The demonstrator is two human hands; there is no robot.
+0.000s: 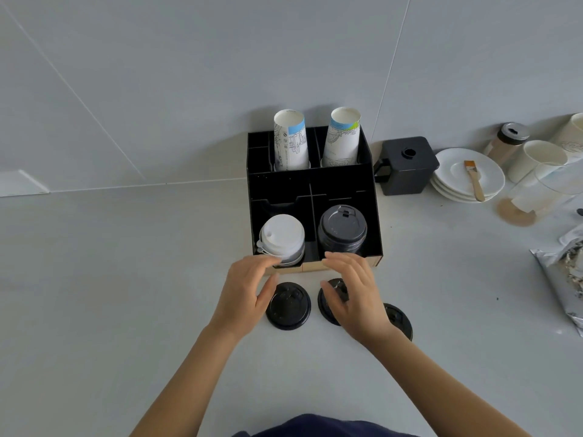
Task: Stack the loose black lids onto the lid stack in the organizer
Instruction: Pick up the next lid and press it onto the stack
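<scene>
On the pale counter [110, 294], just in front of the black organizer [315, 190], three loose black lids lie flat, tops up, in a rough row running left to right. Left lid [288, 307] has its sip tab toward the organizer. Middle lid [331, 302] is partly under the right hand; right lid [399, 320] mostly hidden behind the right wrist, only its right edge shows.

Black lid stack [342, 230] stands upright in the organizer's front right compartment, top lid's tab pointing to the back. White lid stack [282, 239] in the front left compartment, leaning slightly toward the front. Two printed paper cup stacks, left [291, 143] and right [342, 137], stand mouth-up in the back compartments. The organizer's low front wall sits between the loose lids and the stacks.

Right of the organizer: black square container [407, 165], stacked white saucers [451, 181] with a small brush [474, 179] on top, white cups [536, 159], a lidded jar [508, 140], crumpled foil bag [564, 266] at the right edge.

Left hand [244, 294] hovers beside the left lid, fingers loosely spread and curved, thumb near the lid's rim, holding nothing. Right hand [355, 298] arches over the middle lid, fingers half open, thumb at the lid's left edge; cannot tell whether it actually grips it. Both forearms reach in from the bottom.
</scene>
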